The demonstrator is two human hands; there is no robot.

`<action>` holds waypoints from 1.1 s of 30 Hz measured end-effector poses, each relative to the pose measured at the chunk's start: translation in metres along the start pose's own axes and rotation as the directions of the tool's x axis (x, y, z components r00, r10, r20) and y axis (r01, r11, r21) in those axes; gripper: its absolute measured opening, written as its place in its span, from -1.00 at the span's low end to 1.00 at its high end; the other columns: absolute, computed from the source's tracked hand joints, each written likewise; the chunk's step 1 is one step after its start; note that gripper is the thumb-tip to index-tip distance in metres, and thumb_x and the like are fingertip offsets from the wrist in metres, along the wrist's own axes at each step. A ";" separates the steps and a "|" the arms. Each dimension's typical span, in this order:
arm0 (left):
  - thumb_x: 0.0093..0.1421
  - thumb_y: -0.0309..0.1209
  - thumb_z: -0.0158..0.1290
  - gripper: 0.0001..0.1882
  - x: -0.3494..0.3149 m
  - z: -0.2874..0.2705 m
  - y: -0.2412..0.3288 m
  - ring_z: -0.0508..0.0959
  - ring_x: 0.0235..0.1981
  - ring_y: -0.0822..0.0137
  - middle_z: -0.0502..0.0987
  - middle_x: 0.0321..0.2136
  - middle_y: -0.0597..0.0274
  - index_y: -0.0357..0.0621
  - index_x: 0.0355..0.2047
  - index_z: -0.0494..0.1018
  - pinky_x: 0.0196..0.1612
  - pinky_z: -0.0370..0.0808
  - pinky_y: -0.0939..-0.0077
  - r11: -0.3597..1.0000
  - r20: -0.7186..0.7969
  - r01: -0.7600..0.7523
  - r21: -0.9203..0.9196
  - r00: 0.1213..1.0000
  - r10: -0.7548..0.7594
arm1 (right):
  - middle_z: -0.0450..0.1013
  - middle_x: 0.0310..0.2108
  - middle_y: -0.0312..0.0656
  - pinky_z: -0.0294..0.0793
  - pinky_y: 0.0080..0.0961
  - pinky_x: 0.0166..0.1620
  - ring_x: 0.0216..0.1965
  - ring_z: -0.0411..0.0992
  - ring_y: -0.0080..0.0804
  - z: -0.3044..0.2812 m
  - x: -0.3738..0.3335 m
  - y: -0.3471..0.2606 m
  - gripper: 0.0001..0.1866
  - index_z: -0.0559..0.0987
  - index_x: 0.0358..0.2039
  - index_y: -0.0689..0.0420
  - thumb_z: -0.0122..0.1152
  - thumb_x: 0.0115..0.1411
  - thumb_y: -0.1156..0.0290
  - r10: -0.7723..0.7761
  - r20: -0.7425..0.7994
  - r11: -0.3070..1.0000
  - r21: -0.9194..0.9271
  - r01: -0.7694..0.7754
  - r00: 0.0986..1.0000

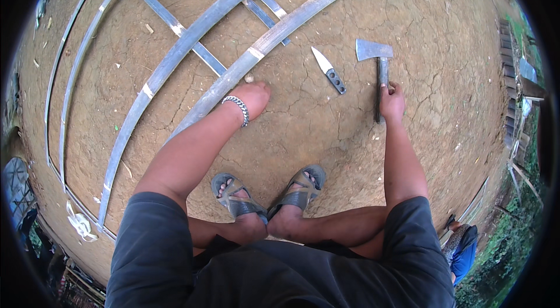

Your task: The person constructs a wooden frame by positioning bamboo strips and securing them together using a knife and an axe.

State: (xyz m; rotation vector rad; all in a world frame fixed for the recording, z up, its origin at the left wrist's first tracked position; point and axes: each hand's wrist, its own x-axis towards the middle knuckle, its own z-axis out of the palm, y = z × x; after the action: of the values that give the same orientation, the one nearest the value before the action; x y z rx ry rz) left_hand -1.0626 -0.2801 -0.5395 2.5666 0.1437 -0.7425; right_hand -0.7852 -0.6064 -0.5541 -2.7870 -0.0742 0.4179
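Observation:
My right hand (393,101) is closed around the dark handle of a hatchet (382,72), which lies with its grey blade pointing away from me. My left hand (253,97), with a chain bracelet on the wrist, is low over the ground beside the nearest bamboo strip (274,35). Its fingers curl under, and whatever they hold is hidden. A small pale round thing (249,77) sits right by its knuckles. Between both hands, farther off, lies a knife (328,70) with a pointed blade and a dark handle with holes.
Long bamboo strips (175,57) cross each other in a lattice on the cracked earth at left. My sandaled feet (239,194) are close in front of me. A white strap bundle (80,221) lies at lower left. Another person (461,252) is at lower right, near greenery.

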 end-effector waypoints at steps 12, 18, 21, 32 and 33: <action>0.28 -0.48 -0.14 -0.78 -0.013 0.028 0.011 0.58 -0.09 -0.06 0.51 -0.14 -0.22 -0.35 -0.17 0.43 0.03 0.51 0.10 0.995 -0.129 0.098 0.009 0.987 -0.096 | 0.56 -0.10 0.18 0.47 -0.24 0.07 -0.02 0.53 0.03 -0.010 0.002 -0.040 -0.28 0.42 0.08 0.39 0.33 -0.01 0.17 0.014 0.187 0.966 -0.258 0.035 0.982; 0.31 -0.52 -0.05 -0.92 -0.035 0.029 0.012 0.61 -0.17 0.09 0.52 -0.19 -0.11 -0.32 -0.25 0.37 -0.14 0.54 0.23 0.868 -0.309 0.059 -0.493 0.921 -0.237 | 0.51 -0.33 -0.04 0.48 -0.27 -0.24 -0.34 0.48 -0.20 0.005 -0.010 -0.035 -0.45 0.45 -0.07 0.35 0.36 0.00 0.26 0.033 0.166 0.984 0.170 -0.061 0.986; 0.36 -0.52 -0.05 -0.93 -0.047 0.032 0.016 0.63 -0.25 0.22 0.56 -0.24 0.03 -0.27 -0.27 0.38 -0.18 0.55 0.33 0.457 -0.064 0.158 -0.875 0.899 -0.433 | 0.46 -0.44 -0.18 0.45 -0.31 -0.33 -0.44 0.40 -0.35 0.022 -0.037 -0.055 -0.55 0.44 -0.21 0.24 0.46 0.02 0.27 -0.026 0.252 0.951 0.303 -0.053 0.967; 0.28 -0.46 0.13 -0.84 -0.036 0.073 0.025 0.64 -0.35 0.41 0.63 -0.33 0.21 -0.28 -0.19 0.48 -0.29 0.56 0.48 0.269 -0.145 0.070 -0.961 0.699 -0.700 | 0.52 -0.18 0.22 0.47 -0.05 -0.01 -0.08 0.49 0.20 0.034 -0.076 -0.116 -0.58 0.45 -0.17 0.27 0.41 0.05 0.35 -0.322 0.261 0.939 -0.037 0.343 0.910; 0.26 -0.46 0.16 -0.83 -0.031 0.071 0.024 0.64 -0.35 0.40 0.64 -0.32 0.20 -0.28 -0.18 0.50 -0.29 0.56 0.45 0.368 -0.195 0.117 -0.923 0.681 -0.706 | 0.52 -0.16 0.22 0.46 -0.05 0.00 -0.06 0.49 0.20 0.035 -0.075 -0.116 -0.57 0.45 -0.16 0.26 0.41 0.05 0.35 -0.334 0.264 0.933 -0.047 0.357 0.905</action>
State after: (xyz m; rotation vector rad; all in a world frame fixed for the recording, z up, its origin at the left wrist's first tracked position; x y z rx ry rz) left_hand -1.1179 -0.3330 -0.5663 1.5895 1.1619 0.0795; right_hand -0.8676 -0.4935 -0.5276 -2.7132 -0.6541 0.6870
